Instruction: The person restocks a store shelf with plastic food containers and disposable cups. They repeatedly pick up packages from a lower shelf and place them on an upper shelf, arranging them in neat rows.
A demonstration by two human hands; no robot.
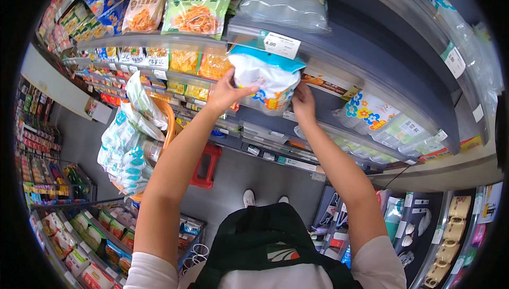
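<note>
A soft plastic pack [267,80] with a teal top, a white middle and printed flowers is held between my two hands. My left hand [227,94] grips its left side, thumb across the front. My right hand [304,103] holds the lower right side, with some fingers hidden behind it. The pack is at the front of a shelf level, just below a price label [281,45] that overlaps its top edge. Above it, a clear flower-printed pack of plastic cups [284,2] lies on the upper shelf. More flower-printed cups [368,110] stand to the right on a lower shelf.
Noodle packets [199,8] fill the upper left shelf. An orange basket [170,120] heaped with teal-and-white packages [125,151] is beside my left forearm. A red plastic stool [206,166] stands on the grey floor [234,177] below. Stocked racks [85,225] are behind on both sides.
</note>
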